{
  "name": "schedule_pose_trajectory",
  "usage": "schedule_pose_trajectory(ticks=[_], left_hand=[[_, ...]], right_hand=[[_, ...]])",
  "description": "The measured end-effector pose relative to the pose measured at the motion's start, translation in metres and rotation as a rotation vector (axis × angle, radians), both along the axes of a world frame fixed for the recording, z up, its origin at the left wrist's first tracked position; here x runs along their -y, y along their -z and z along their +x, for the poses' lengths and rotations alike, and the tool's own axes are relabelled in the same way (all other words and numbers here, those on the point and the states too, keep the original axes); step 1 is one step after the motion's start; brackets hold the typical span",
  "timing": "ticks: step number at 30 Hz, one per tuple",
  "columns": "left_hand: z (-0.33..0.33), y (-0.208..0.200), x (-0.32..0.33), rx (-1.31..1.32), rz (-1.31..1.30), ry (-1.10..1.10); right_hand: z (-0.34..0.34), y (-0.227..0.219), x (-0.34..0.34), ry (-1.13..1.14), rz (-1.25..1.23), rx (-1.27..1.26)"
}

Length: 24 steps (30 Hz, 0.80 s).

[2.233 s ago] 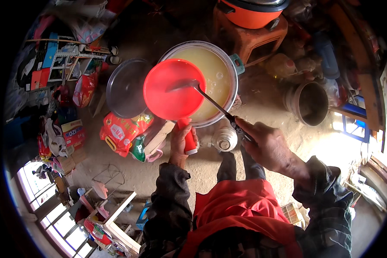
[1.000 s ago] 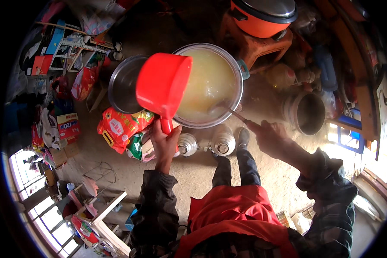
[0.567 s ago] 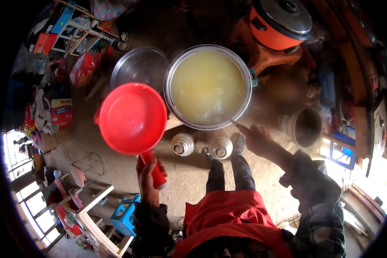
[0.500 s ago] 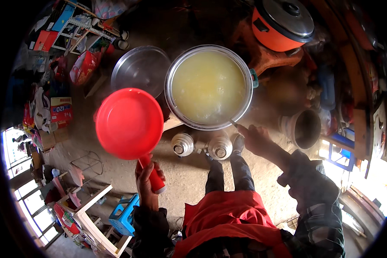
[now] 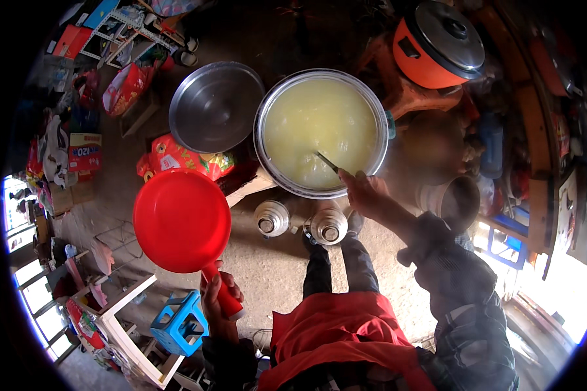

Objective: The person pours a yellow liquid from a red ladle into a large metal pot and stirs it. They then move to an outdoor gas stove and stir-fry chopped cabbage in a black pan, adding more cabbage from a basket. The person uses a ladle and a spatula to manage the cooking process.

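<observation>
My left hand (image 5: 220,293) is wrapped round the handle of a red plastic dipper (image 5: 181,221), whose wide bowl looks empty. It hangs left of a large round metal pot (image 5: 262,159) filled with pale yellow, cloudy liquid (image 5: 319,120). My right hand (image 5: 365,192), at the pot's near right rim, grips a thin metal-handled utensil (image 5: 327,161). The utensil slants over the rim towards the middle of the pot; its far end is hidden in the liquid. Left of the pot, touching or close to its side, lies a wide shallow metal lid or basin (image 5: 215,107).
Two metal-topped flasks (image 5: 271,218) stand near my feet. An orange lidded cooker (image 5: 434,55) sits at the far right, above a pale bucket (image 5: 460,202). At left are a red patterned bag (image 5: 182,156), a blue stool (image 5: 179,322) and a wooden frame (image 5: 127,293).
My left hand has brought the dipper nearer and slightly left, uncovering the patterned bag. My right hand has moved up and left, so the utensil reaches further over the liquid.
</observation>
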<state>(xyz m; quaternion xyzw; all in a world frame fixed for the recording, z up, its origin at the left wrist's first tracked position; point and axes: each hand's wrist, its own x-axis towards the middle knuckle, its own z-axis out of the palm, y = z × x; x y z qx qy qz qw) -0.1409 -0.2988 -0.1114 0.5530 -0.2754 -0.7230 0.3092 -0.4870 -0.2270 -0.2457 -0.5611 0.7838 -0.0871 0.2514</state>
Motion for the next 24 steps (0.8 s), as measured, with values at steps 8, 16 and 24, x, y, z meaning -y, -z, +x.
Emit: schedule_pose_trajectory(ticks=[8,16,24], left_hand=[[0.017,0.005,-0.011,-0.039,-0.002,0.013],[0.019,0.003,-0.012,-0.077,0.022,-0.029],[0.021,0.003,-0.011,-0.114,0.033,0.004]], right_hand=[[-0.015,0.008,0.034,0.01,0.062,-0.123],[-0.04,0.027,0.032,0.162,0.011,-0.186],[-0.054,0.004,0.009,0.386,0.036,0.07]])
